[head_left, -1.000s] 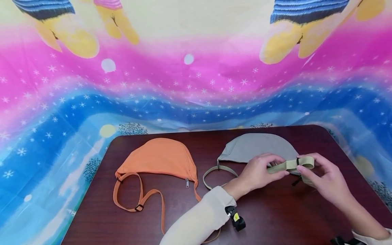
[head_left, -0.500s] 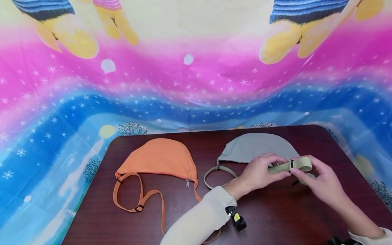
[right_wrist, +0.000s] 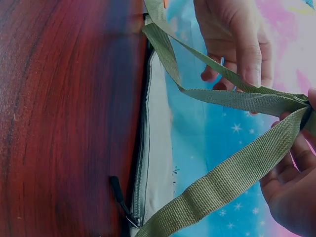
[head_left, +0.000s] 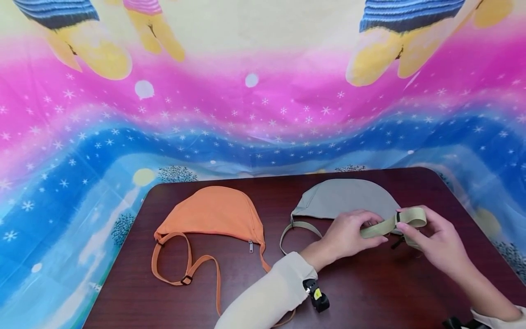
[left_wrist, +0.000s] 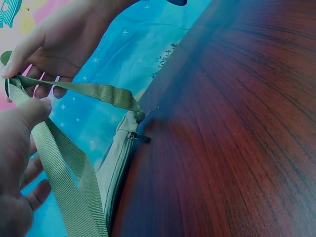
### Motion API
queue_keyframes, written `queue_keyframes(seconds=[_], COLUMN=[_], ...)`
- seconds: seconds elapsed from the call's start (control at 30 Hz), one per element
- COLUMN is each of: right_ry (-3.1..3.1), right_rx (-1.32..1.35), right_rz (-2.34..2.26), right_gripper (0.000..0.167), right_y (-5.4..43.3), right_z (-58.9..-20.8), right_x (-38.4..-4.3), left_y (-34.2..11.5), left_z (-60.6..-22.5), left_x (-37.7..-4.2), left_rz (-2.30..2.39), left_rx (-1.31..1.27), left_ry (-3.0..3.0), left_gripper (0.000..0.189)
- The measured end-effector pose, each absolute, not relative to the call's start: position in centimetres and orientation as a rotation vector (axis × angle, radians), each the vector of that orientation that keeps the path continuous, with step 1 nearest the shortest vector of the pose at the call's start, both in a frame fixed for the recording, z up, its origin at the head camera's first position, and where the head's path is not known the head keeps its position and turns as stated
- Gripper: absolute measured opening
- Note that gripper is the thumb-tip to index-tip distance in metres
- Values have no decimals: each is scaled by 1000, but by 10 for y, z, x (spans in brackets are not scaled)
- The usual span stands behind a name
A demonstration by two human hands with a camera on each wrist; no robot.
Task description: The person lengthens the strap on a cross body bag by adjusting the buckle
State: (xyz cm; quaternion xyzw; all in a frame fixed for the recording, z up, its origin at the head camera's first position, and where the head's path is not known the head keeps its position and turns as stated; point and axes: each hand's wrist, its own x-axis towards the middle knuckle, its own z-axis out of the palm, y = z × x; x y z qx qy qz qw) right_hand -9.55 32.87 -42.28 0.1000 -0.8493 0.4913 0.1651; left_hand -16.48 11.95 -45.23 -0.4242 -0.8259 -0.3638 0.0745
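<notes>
A grey half-moon waist bag lies at the back right of the table, its green webbing strap raised in front of it. My right hand pinches the strap at a black slider buckle, where the webbing doubles into a small loop. Around the strap further left, my left hand has its thumb and fingers spread apart; in the right wrist view its thumb rests by the webbing. The bag's zip with its black pull faces me. The right hand partly hides the loop's far side.
An orange bag of similar shape lies at the left, its thin strap trailing toward the front edge. Another length of green strap curves on the dark wooden table. A printed cloth backdrop hangs right behind the table.
My right hand shifted left to meet the left fingertips, then back right with the buckle. The left thumb and fingers have parted, and more webbing shows between the hands.
</notes>
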Motion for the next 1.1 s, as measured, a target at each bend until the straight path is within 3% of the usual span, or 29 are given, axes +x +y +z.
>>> queue_keyframes(seconds=[0.73, 1.1], right_ry=[-2512, -2443], right_rx=[274, 244], right_rz=[1349, 1397], right_gripper=[38, 38], right_y=[326, 324], right_z=[-426, -428], right_x=[-94, -95], left_y=[116, 113], left_z=[-448, -452], left_x=[-163, -166], left_rz=[-1154, -1171], left_rx=[-1215, -1243], left_ry=[-2399, -2436], left_gripper=[29, 42])
